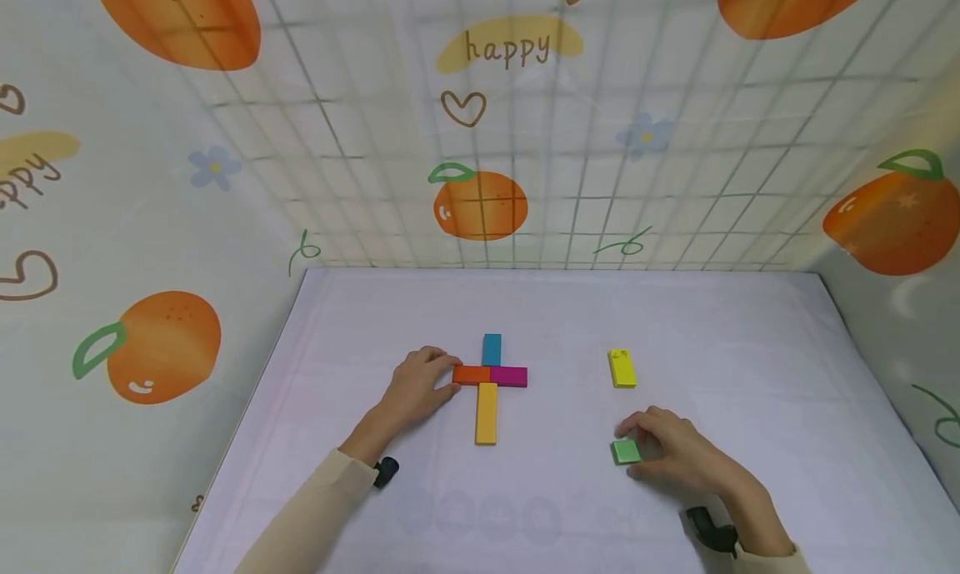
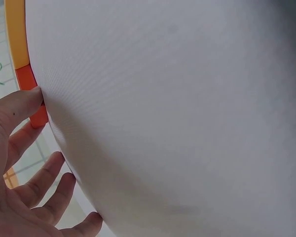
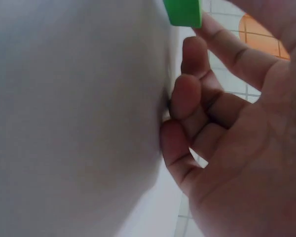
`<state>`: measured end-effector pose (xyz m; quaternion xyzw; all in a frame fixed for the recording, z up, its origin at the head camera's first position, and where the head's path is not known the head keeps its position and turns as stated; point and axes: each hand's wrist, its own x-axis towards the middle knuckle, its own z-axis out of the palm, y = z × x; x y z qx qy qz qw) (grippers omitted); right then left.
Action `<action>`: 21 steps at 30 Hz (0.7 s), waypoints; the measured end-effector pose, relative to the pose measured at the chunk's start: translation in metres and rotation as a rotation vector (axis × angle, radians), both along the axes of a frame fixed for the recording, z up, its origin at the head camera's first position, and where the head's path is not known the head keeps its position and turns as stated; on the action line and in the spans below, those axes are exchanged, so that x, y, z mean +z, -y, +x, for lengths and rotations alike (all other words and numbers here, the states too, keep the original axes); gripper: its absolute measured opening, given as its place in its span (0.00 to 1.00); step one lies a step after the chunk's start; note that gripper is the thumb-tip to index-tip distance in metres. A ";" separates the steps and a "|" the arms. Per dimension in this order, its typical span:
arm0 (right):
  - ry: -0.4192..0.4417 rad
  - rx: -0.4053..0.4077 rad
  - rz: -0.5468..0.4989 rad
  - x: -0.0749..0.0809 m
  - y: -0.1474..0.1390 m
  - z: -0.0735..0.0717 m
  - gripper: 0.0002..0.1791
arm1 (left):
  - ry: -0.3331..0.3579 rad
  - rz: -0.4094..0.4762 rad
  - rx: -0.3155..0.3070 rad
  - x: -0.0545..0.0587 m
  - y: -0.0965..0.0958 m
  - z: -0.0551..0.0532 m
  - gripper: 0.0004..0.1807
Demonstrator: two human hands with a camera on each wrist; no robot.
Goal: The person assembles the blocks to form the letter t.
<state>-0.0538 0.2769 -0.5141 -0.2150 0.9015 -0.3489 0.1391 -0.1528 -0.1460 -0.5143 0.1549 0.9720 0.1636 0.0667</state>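
Four-armed in outline, a flat cross of coloured blocks lies on the white table. My left hand (image 1: 415,388) pinches the left end of its orange-red block (image 1: 471,376) between thumb and index finger; the left wrist view shows that same block (image 2: 39,117) by the thumb. A magenta block (image 1: 510,377) adjoins it on the right, a blue block (image 1: 492,350) stands above, and a golden-yellow block (image 1: 487,414) extends below. Farther right, my right hand (image 1: 678,449) holds a small green block (image 1: 625,451) between thumb and index finger, its other fingers curled near the tabletop.
A bright yellow block (image 1: 622,368) with small marks on top lies beyond the right hand. The white tabletop (image 1: 360,307) meets printed cloth walls at the back and sides. Black straps sit on both wrists.
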 end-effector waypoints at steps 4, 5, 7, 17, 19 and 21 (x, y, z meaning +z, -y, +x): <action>-0.005 -0.001 0.021 -0.001 0.001 0.000 0.23 | 0.000 0.002 -0.004 0.000 0.000 0.000 0.22; -0.007 -0.003 0.024 -0.001 0.001 0.000 0.23 | 0.000 0.003 -0.005 0.000 0.000 0.000 0.22; -0.005 -0.011 0.031 -0.002 0.002 0.000 0.22 | -0.007 0.016 -0.012 0.000 0.001 -0.001 0.22; 0.005 -0.032 0.033 0.000 0.005 0.000 0.19 | -0.025 0.043 -0.027 0.000 0.002 -0.001 0.21; 0.002 -0.033 0.028 0.001 0.006 0.000 0.19 | -0.023 0.040 -0.027 0.000 0.002 -0.001 0.21; -0.002 -0.033 0.021 0.001 0.008 0.001 0.19 | -0.025 0.038 -0.026 0.000 0.002 -0.001 0.21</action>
